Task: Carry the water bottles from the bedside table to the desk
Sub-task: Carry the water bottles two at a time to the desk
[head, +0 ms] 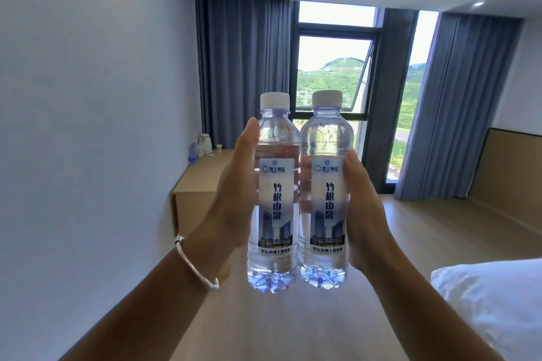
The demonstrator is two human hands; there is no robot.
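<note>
Clear plastic, two full water bottles, white caps on, both upright and touching side by side in mid-air, chest-high in front of the person. Left bottle point(274, 193) is sitting against the left hand point(234, 199), right bottle point(327, 190) against the right hand point(362, 214). Thumbs are lying along the outer sides of the bottles; fingers are showing blurred through the water behind, curling round the backs, so each hand is gripping its own bottle at label height. Silver bangle point(196, 264) is hanging on the left wrist.

Handling judgement: bottles are looking full, so moderately heavy for their size, thin-walled and a bit squashy under a hard squeeze; smooth labels could be slippery. Mid-body hold at the label is looking like the right place, weight balanced above and below the palm. Pressing the two together is adding stability but one could slide down if the squeeze is easing.

Task stage: carry is underway, bottles not yet set down. Wooden desk point(202, 173) is standing ahead on the left against the wall, near the window point(334, 73) and grey curtains point(243, 67), with a kettle point(204, 142) at its far end. White bedding point(492, 302) is showing at lower right. Bedside table is not in view.
</note>
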